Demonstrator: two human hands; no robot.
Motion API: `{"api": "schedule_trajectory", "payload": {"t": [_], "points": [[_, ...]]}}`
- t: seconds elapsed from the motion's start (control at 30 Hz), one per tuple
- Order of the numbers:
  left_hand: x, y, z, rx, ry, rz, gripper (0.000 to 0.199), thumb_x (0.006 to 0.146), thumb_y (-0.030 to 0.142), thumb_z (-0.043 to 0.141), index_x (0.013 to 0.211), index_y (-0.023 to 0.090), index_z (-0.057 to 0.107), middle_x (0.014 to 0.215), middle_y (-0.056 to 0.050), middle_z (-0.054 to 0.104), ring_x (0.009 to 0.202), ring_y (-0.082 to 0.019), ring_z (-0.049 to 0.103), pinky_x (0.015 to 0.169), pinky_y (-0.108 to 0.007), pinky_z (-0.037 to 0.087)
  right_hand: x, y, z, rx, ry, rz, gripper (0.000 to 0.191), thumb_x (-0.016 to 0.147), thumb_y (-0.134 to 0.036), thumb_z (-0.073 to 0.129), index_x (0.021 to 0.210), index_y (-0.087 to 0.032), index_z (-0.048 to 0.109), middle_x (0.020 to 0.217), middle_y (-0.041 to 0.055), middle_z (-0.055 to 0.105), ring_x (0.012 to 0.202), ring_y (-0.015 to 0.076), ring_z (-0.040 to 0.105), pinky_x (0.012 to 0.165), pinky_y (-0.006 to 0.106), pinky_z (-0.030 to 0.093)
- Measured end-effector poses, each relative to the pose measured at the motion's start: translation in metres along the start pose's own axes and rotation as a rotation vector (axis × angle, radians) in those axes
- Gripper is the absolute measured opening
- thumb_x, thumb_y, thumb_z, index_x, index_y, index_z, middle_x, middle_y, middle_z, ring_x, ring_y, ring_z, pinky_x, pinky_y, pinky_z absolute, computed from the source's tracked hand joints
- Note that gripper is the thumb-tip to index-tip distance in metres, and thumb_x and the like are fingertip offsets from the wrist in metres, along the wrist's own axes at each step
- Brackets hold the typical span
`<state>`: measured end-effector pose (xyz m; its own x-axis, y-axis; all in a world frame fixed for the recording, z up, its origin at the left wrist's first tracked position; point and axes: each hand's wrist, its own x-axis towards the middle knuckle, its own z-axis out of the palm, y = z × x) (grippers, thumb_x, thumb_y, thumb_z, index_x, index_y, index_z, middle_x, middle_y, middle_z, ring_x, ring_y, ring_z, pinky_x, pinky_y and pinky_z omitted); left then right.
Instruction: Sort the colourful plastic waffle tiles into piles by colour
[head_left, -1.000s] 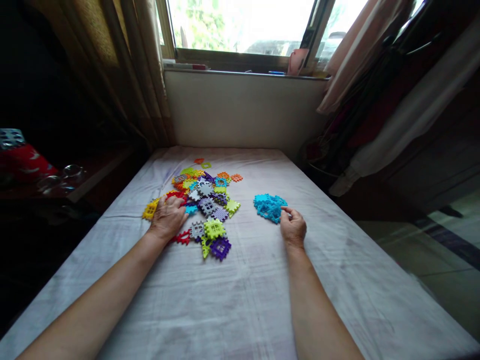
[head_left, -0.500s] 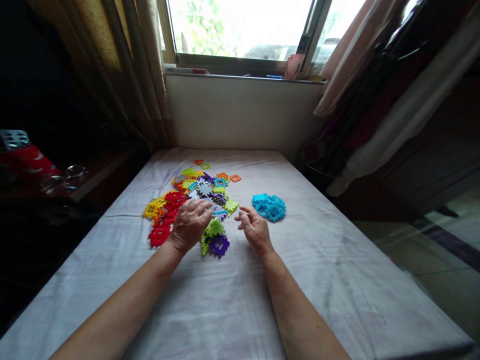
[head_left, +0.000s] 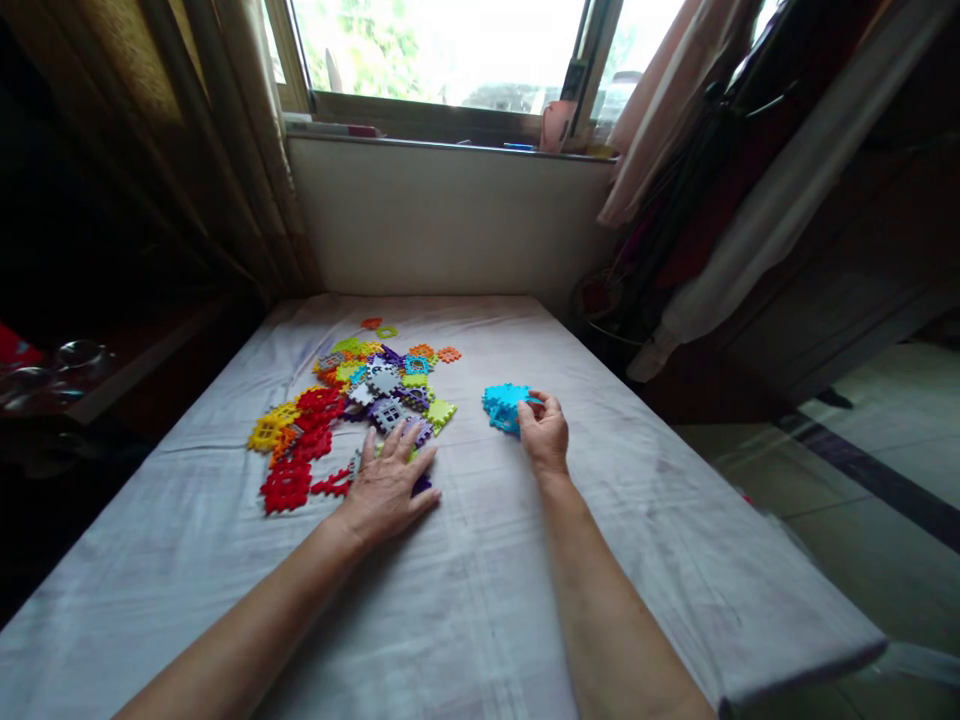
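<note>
My left hand (head_left: 390,485) lies spread, palm down, over the near end of a mixed pile of toothed plastic pieces, covering some green and purple ones. Red pieces (head_left: 288,486) and yellow pieces (head_left: 271,426) lie to its left. Grey pieces (head_left: 384,378) and a lime green piece (head_left: 440,413) are beyond its fingers. At the right, my right hand (head_left: 545,432) has its fingers pinched at the right edge of the blue pile (head_left: 504,405), closed on a blue piece that its fingers partly hide.
Small orange pieces (head_left: 449,355) are at the pile's far side. The pieces rest on a cloth-covered table (head_left: 480,610). A window sill with a pink cup (head_left: 557,126) is beyond. Hanging clothes are at the right, a curtain (head_left: 247,170) at the left.
The view has shifted slightly. My left hand has moved nearer and spread over the pile's near end. My right hand has moved right to the blue pile and closed on a piece.
</note>
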<state>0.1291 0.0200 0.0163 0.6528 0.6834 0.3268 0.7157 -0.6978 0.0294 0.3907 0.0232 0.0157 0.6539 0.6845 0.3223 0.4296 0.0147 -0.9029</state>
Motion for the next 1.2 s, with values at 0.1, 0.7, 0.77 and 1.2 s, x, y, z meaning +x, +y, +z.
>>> {"api": "schedule_trajectory", "payload": {"t": [0.1,0.7,0.77,1.2], "points": [[-0.002,-0.022,0.000,0.018,0.023,-0.081,0.040,0.090,0.045,0.058,0.125,0.029,0.067,0.150,-0.014,0.052,0.142,-0.037,0.042,0.116,-0.068,0.022,0.016,-0.005,-0.010,-0.197,0.022,0.100,0.038,0.078,-0.039,0.057,0.108,-0.017,0.067,0.085,0.0062,0.073,0.073,0.0201,0.067,0.069,0.031,0.051],[-0.050,-0.159,-0.029,0.025,0.536,-0.423,0.039,0.097,0.042,0.040,0.095,0.019,0.072,0.105,-0.013,0.076,0.104,-0.029,0.069,0.099,-0.047,0.048,0.028,-0.076,0.084,-0.617,-0.452,-0.227,0.034,0.092,-0.029,0.054,0.122,-0.024,0.068,0.119,0.0049,0.073,0.102,0.0188,0.069,0.091,0.029,0.050],[-0.059,-0.178,-0.028,0.049,0.560,-0.491,0.042,0.097,0.042,0.038,0.093,0.018,0.072,0.102,-0.015,0.076,0.098,-0.029,0.070,0.092,-0.046,0.051,0.036,-0.087,0.115,-0.670,-0.517,-0.157,0.041,0.093,-0.035,0.055,0.132,-0.025,0.061,0.126,0.0057,0.070,0.111,0.0213,0.067,0.094,0.032,0.051],[-0.067,-0.197,-0.017,-0.049,0.521,-0.638,0.042,0.094,0.043,0.038,0.090,0.018,0.072,0.102,-0.013,0.077,0.097,-0.026,0.071,0.092,-0.041,0.055,0.054,-0.082,0.178,-0.838,-0.588,-0.002,0.027,0.082,-0.031,0.064,0.107,-0.030,0.076,0.115,0.0037,0.075,0.107,0.0218,0.069,0.083,0.028,0.053]]}}
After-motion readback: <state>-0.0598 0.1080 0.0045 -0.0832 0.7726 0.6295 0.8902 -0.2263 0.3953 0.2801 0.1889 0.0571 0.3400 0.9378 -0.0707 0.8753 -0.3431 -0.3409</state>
